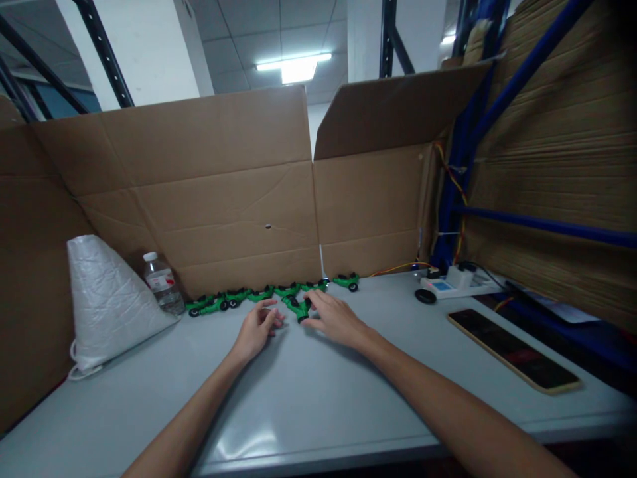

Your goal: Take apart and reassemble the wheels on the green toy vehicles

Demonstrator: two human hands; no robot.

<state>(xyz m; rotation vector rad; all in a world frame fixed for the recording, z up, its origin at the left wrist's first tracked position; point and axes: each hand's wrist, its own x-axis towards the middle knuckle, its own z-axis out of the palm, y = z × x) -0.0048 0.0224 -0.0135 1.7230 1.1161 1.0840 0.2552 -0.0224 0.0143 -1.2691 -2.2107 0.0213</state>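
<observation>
Your right hand (334,317) pinches a green toy vehicle (295,306) just in front of the toy row (261,294); your left hand (255,330) hangs empty beside it, fingers loosely parted. Likely light, stiff plastic; grip its body, as wheels probably roll.

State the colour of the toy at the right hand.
The toy: green with black parts; head view.

Single view, head-worn: looks from above near edge of smooth pale grey counter (308,411), facing forward and down. Bare left hand (255,330) and bare right hand (334,317) near, mid-frame; tall creased brown cardboard wall (223,192) farther; bright white rectangular ceiling light (297,69) at top of frame.
</observation>
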